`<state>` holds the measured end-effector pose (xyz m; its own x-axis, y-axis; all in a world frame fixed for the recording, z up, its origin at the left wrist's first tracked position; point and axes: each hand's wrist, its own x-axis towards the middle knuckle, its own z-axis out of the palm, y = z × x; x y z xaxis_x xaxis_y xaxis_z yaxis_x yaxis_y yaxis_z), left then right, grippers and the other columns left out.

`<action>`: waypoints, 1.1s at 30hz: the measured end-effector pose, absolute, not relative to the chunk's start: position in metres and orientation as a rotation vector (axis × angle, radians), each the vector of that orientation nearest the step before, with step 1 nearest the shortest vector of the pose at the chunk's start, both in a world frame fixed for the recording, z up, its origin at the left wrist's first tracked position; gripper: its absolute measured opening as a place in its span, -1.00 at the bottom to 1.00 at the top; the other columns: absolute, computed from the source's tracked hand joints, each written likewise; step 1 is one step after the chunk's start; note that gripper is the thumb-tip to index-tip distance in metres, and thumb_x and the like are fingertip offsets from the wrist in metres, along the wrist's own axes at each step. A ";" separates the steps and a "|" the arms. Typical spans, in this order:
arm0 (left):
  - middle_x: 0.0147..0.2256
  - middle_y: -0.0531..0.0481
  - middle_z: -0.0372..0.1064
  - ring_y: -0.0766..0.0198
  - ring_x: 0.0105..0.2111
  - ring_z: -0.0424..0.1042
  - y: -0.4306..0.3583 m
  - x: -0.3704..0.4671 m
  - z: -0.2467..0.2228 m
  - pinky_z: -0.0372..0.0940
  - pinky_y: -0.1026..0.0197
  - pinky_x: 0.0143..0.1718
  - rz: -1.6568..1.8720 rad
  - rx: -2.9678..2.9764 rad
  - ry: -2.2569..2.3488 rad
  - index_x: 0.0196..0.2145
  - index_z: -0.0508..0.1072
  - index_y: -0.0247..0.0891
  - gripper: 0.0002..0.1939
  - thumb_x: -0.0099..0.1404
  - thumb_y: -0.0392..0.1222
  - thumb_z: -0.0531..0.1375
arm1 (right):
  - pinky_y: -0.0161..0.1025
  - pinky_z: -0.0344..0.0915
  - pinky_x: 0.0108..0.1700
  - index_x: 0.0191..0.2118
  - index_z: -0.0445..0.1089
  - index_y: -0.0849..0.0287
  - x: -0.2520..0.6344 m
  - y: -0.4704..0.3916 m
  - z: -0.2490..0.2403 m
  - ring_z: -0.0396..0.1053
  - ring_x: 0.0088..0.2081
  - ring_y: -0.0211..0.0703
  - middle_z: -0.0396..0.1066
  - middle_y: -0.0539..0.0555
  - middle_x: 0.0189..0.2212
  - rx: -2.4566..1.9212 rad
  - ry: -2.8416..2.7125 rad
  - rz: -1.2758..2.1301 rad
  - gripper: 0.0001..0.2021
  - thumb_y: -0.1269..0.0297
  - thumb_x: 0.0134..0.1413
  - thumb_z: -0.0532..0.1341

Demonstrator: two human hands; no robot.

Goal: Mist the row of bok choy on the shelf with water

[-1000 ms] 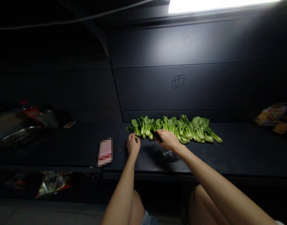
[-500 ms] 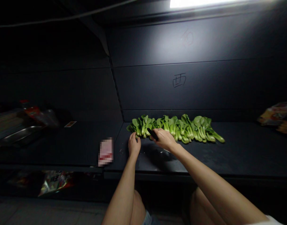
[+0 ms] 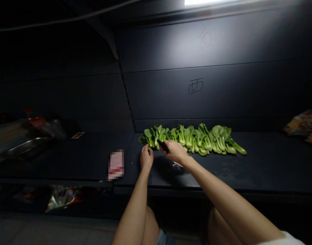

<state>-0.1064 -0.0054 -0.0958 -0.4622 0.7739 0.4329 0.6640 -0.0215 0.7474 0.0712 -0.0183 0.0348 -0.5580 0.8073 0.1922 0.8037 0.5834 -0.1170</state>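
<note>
A long row of green leafy vegetables (image 3: 214,139) with pale stems lies along the back of the dark shelf. My right hand (image 3: 175,151) is wrapped round a black handle (image 3: 163,145) in front of the row; what the handle belongs to is mostly hidden. Below that hand something shiny and clear (image 3: 177,165) shows on the shelf. At the row's left end, my left hand (image 3: 147,157) rests with its fingertips by the stem bases. Its fingers are slightly bent, and nothing can be made out in them.
On the shelf (image 3: 247,173), a pink-and-red blurred packet (image 3: 116,165) lies left of my left hand. Farther left are a small card (image 3: 78,135), a metal tray (image 3: 25,147) and packages. Another package (image 3: 302,121) sits at far right. A colourful bag (image 3: 64,197) lies below the shelf.
My right hand has moved slightly left with the black handle. My left hand stays beside the stem bases. The whole view has shifted a little.
</note>
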 end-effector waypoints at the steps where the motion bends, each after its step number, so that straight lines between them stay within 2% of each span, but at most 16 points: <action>1: 0.09 -0.30 0.39 0.02 0.11 0.38 -0.006 -0.107 -0.096 0.27 -0.01 0.18 1.500 1.572 2.113 0.07 0.43 -0.36 -0.57 0.26 -0.29 0.08 | -0.26 0.24 -0.14 -0.07 0.38 0.18 0.070 -0.018 0.034 0.44 -0.05 -0.01 0.52 0.19 -0.15 -1.329 -2.600 0.008 -0.73 0.16 0.33 0.02; 14: 0.12 -0.24 0.38 0.08 0.11 0.39 -0.011 -0.104 -0.091 0.27 0.05 0.17 1.434 1.553 2.159 0.09 0.42 -0.30 -0.55 0.25 -0.36 0.09 | -0.26 0.28 -0.13 0.02 0.35 0.19 0.062 -0.025 0.033 0.45 -0.03 0.02 0.52 0.24 -0.11 -1.245 -2.718 -0.013 -0.67 0.11 0.34 0.02; 27: 0.12 -0.28 0.38 0.07 0.14 0.37 -0.013 -0.102 -0.085 0.24 0.06 0.21 1.384 1.578 2.144 0.09 0.43 -0.38 -0.56 0.27 -0.35 0.08 | -0.25 0.27 -0.13 -0.01 0.35 0.23 0.070 -0.021 0.026 0.46 -0.06 0.01 0.52 0.23 -0.12 -1.210 -2.689 -0.049 -0.67 0.12 0.34 0.01; 33: 0.12 -0.24 0.38 0.09 0.13 0.37 -0.012 -0.100 -0.085 0.24 0.08 0.21 1.403 1.573 2.147 0.09 0.43 -0.32 -0.57 0.27 -0.33 0.06 | -0.25 0.27 -0.15 -0.06 0.38 0.20 0.080 -0.020 0.029 0.47 -0.09 0.00 0.52 0.24 -0.16 -1.363 -2.654 -0.056 -0.70 0.15 0.35 0.01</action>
<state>-0.0999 -0.0124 -0.0853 -0.4469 0.8045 0.3912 0.6812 0.0226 0.7317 0.0798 -0.0197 0.0288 -0.5727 0.8047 0.1565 0.8106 0.5843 -0.0385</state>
